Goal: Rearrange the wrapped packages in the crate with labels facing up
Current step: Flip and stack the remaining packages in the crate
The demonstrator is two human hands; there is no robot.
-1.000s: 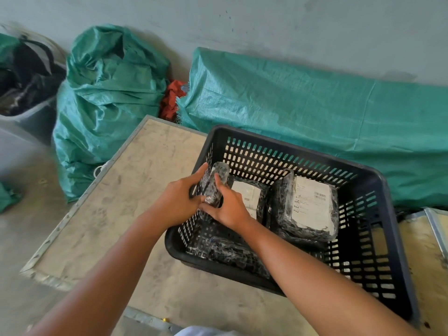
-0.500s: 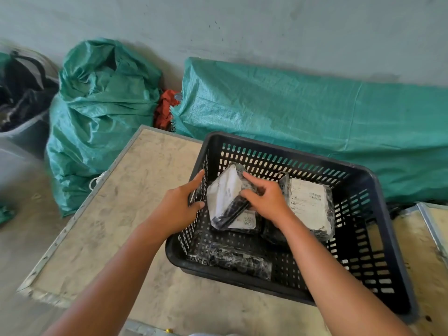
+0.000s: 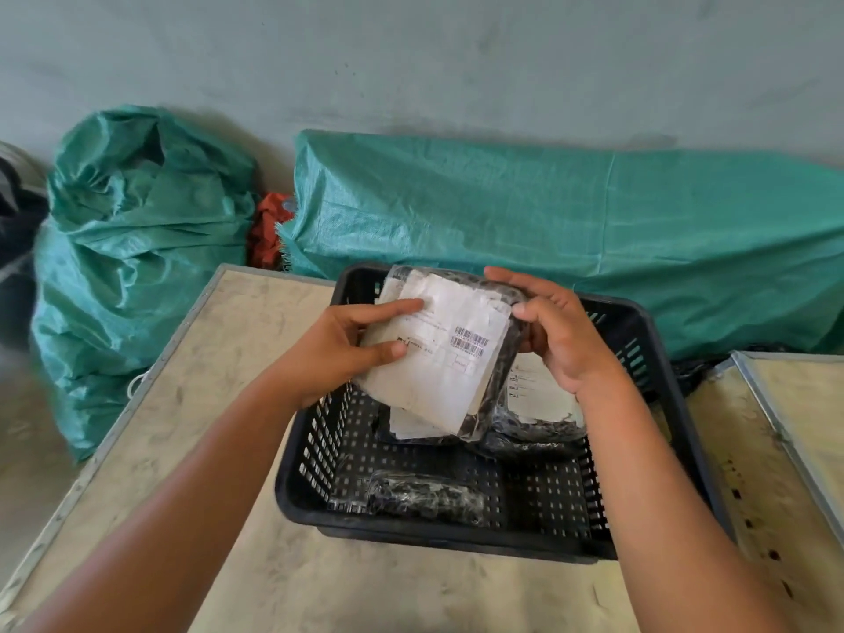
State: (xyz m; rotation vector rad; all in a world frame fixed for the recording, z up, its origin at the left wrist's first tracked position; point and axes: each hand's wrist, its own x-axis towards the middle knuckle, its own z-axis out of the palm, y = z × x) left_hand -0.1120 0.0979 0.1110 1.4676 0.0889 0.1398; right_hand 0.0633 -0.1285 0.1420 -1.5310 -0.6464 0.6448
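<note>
crate (image 3: 653, 358) left floor bare, small package (image 3: 427, 498) blocking front, packages (image 3: 539, 404) crowding right

A storeroom or packing area: bare concrete wall (image 3: 456, 61), bulging green woven sacks (image 3: 137, 249), labelled parcels in crate (image 3: 657, 404)

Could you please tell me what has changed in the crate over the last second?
Both hands, left hand and right hand, raised the black plastic-wrapped package above the black slotted plastic crate, turning its white label towards the camera. The other labelled packages and small dark bundle stayed put.
</note>
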